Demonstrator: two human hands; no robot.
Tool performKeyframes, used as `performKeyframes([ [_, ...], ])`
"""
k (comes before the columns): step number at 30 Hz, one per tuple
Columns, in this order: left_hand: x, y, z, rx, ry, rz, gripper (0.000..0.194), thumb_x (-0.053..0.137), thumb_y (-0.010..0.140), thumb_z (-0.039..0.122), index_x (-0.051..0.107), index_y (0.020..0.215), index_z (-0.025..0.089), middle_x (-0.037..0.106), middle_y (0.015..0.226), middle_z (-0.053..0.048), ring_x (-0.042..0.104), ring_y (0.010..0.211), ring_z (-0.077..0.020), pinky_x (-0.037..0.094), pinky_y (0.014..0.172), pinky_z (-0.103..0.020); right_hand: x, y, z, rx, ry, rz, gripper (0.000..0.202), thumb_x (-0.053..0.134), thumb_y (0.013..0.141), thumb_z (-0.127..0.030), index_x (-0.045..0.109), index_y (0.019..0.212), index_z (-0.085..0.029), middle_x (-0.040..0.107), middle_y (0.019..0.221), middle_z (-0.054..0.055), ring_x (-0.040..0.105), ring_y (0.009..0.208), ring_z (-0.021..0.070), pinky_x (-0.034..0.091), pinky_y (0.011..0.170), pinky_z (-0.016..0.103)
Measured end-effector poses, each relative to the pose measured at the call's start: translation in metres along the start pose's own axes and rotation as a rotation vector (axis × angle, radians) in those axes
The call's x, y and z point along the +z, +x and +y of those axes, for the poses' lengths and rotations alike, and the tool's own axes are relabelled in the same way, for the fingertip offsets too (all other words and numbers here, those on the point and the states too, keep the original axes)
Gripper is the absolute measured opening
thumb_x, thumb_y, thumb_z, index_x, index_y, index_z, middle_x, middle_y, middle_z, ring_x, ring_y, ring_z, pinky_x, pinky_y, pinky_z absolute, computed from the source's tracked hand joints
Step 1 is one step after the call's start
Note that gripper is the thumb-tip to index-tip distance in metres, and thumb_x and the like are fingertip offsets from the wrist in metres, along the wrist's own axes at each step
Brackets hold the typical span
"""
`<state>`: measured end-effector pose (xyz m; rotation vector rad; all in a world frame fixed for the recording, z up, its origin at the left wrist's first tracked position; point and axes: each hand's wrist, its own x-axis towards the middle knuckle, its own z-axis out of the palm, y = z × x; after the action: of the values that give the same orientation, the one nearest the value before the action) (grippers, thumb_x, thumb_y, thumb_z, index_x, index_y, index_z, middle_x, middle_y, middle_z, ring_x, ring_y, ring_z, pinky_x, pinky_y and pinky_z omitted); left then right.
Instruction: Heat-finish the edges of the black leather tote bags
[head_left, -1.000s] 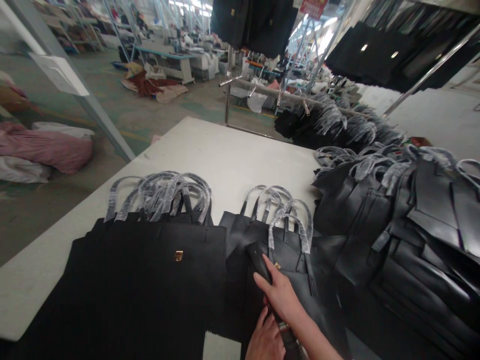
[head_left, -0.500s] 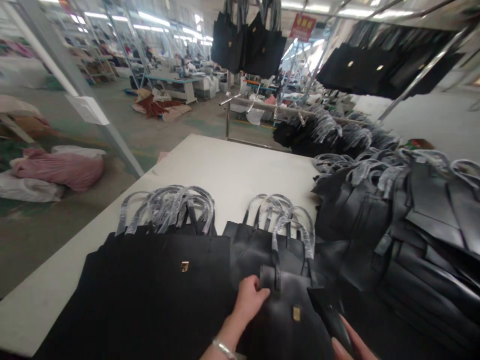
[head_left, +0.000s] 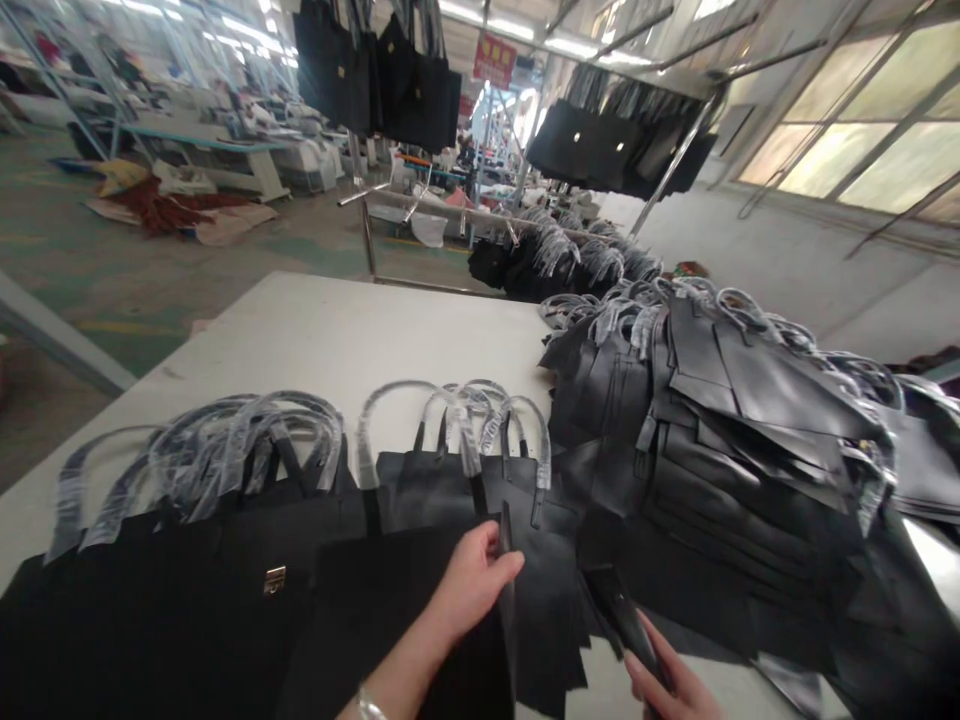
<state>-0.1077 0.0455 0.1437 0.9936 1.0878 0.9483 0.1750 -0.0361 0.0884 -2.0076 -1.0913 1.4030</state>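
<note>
My left hand [head_left: 480, 575] pinches the side edge of a black handbag [head_left: 420, 590], thumb on one face and fingers on the other. This bag stands tilted on edge, with a plastic-wrapped handle [head_left: 412, 388] arching above it. Left of it lies a black bag with a gold clasp [head_left: 275, 581], its wrapped handles bunched at the top. Beneath and to the right are more black bags [head_left: 551, 575]. My right hand [head_left: 664, 675], at the lower right, is wrapped round a long, narrow black object [head_left: 626, 615]; its exact kind is unclear.
A large heap of black bags [head_left: 720, 440] covers the right side of the white table [head_left: 360, 325]. Behind it stands a metal rack [head_left: 367, 240] with bags hanging above. Brown material [head_left: 161, 208] lies on the floor at the left, near sewing tables.
The view has swung right. My left hand has turned the held bag leftward onto its edge, hiding its gold clasp. The black object in my right hand shows more fully.
</note>
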Motion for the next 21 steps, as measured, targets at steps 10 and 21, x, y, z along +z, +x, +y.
performKeyframes([
  [10, 0.008, -0.055, -0.176, 0.346, 1.302, 0.092, 0.048, 0.054, 0.077, 0.010, 0.053, 0.124, 0.020, 0.047, 0.141, -0.010, 0.043, 0.129, -0.0282, 0.041, 0.102, -0.046, 0.049, -0.001, -0.029, -0.044, -0.066, -0.261, 0.074, 0.055, 0.080, -0.052, 0.037, 0.143, -0.019, 0.055, 0.065, -0.004, 0.048, 0.038, 0.0082, 0.038, 0.037, 0.020],
  [21, 0.000, -0.060, -0.188, 0.582, 1.432, 0.063, 0.043, 0.046, 0.092, 0.027, 0.047, 0.134, 0.018, 0.046, 0.143, -0.005, 0.043, 0.130, -0.0207, 0.037, 0.103, -0.034, 0.075, 0.017, -0.052, -0.168, -0.260, -0.341, 0.061, 0.058, 0.078, -0.033, 0.051, 0.137, -0.019, 0.071, 0.079, 0.002, 0.059, 0.053, 0.0137, 0.050, 0.053, 0.024],
])
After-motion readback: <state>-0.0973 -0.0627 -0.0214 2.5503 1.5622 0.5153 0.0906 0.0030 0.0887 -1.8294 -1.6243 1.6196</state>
